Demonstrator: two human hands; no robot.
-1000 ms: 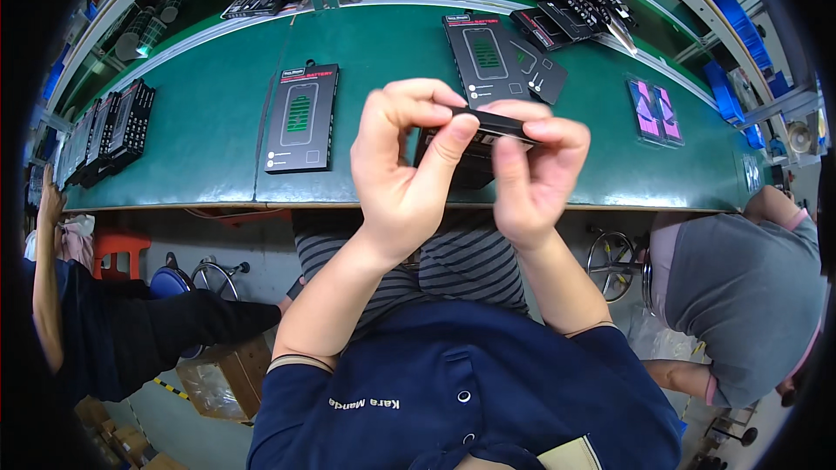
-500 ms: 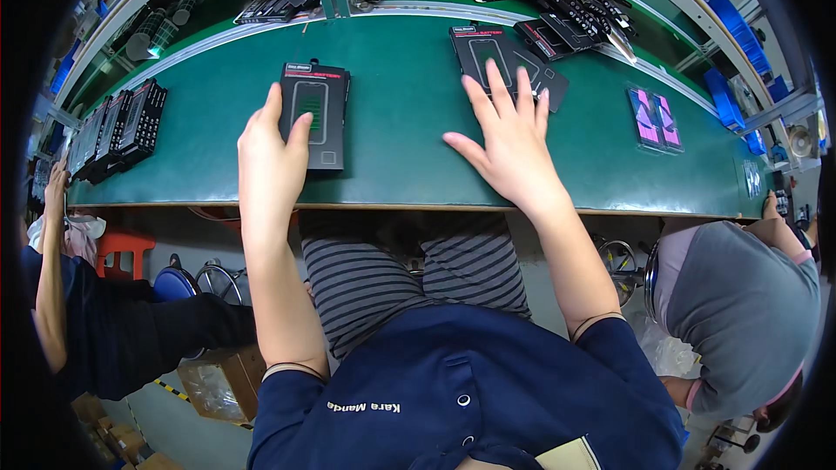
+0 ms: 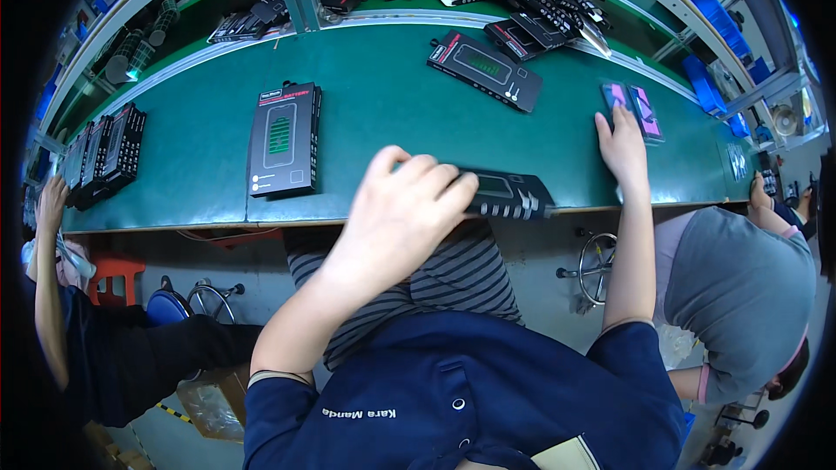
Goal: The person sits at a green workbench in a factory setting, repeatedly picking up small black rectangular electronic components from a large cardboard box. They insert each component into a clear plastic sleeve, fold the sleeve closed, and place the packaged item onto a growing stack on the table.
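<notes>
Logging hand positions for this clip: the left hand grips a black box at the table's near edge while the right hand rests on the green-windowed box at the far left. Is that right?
Not quite. In the head view the right hand rests by the purple cards at the table's right end, not on the green-windowed box. The left hand does grip a black box at the near edge.

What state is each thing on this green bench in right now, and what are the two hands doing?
Left hand: grip closed over one end of a black box.
Black box: lying flat at the near edge, held.
Right hand: resting flat beside the pink cards.
Pink cards: lying flat, side by side.
Box with green window: flat, untouched.
Far box: flat, angled, untouched.
Green bench: bearing all of these.
</notes>
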